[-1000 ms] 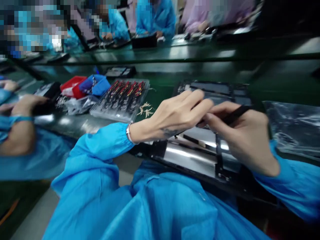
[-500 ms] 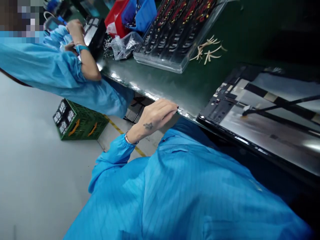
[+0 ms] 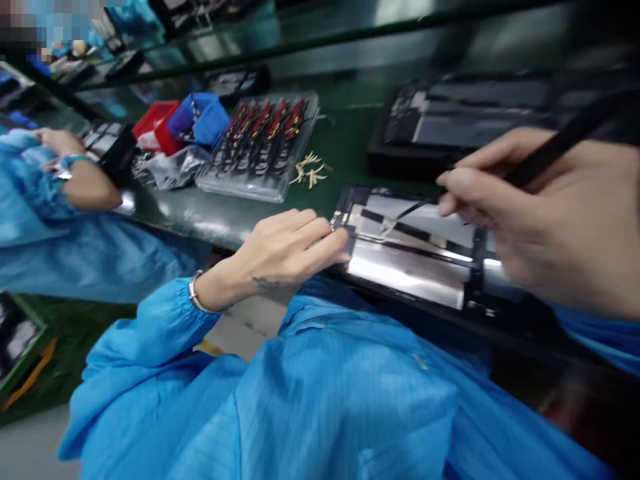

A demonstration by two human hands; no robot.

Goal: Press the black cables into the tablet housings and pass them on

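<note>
On the green bench in front of me lies an opened tablet [image 3: 400,270], its silver battery area and black tape strips facing up. My left hand [image 3: 287,250] is at its left end, fingers bent and close together, with the fingertips against the edge. My right hand [image 3: 555,207] is above the tablet's right side, closed around a black pen-shaped tool [image 3: 560,143] that slants to the upper right. Where the tool's tip ends is unclear. A thin dark strip [image 3: 417,208] shows between the right fingertips and the tablet.
Behind the tablet sits another opened device [image 3: 460,120]. To the left are a clear tray [image 3: 260,143] of small wired parts, cream strips [image 3: 311,171], a blue bin [image 3: 200,120], a red bin [image 3: 157,127] and a plastic bag [image 3: 177,167]. A co-worker's arm [image 3: 90,183] is at far left.
The view has swung right and up. My left hand has gone from the bench edge to the tablet's left end. My right hand has come into view with the black tool.
</note>
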